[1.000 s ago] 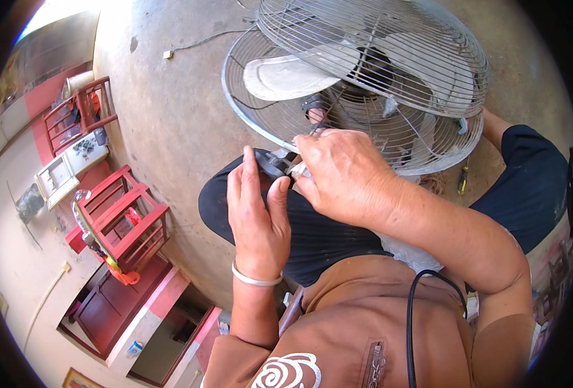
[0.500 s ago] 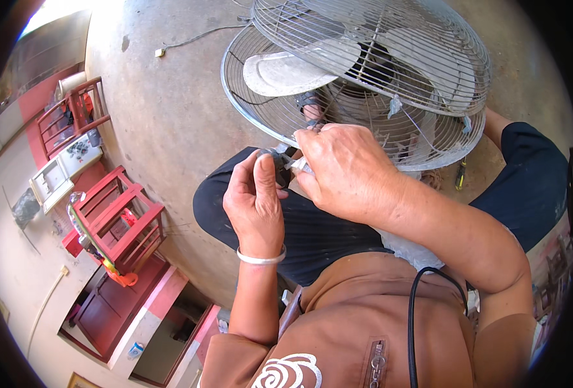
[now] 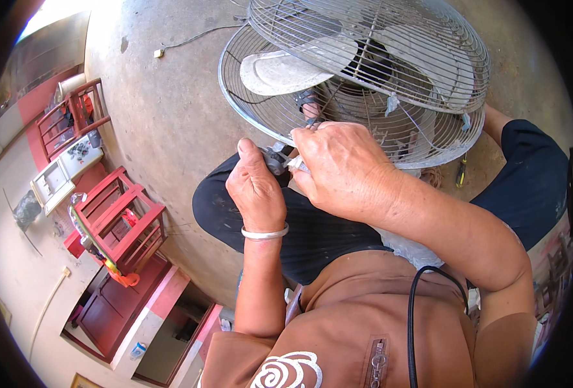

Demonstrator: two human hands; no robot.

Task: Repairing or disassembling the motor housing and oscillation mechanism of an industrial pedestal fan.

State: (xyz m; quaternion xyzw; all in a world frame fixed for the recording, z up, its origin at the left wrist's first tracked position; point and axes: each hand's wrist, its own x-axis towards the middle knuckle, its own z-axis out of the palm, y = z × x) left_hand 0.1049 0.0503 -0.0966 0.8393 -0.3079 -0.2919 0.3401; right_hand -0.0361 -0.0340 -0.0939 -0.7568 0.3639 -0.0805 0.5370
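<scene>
Over my lap, my left hand [image 3: 258,194] is closed round a small dark grey round part [image 3: 275,160], with the thumb lifted up along its side. My right hand [image 3: 348,161] is pinched just beside that part, and a scrap of whitish material [image 3: 297,164] sticks out from under its fingers. Those fingertips are turned away, so anything else in them is hidden. Just beyond both hands lies a large fan with a wire cage [image 3: 238,103], its front grille [image 3: 422,45] tilted over the pale blades [image 3: 286,72].
A yellow and black screwdriver [image 3: 461,173] lies on the floor by my right leg. At the far left a cord [image 3: 202,39] ends in a plug [image 3: 158,53]. Red wooden chairs [image 3: 128,216] and a white open case [image 3: 53,184] stand along the left.
My left thumb has lifted off the grey part and straightened, leaving more of the part showing. The left hand has shifted slightly to the right; the right hand has barely moved.
</scene>
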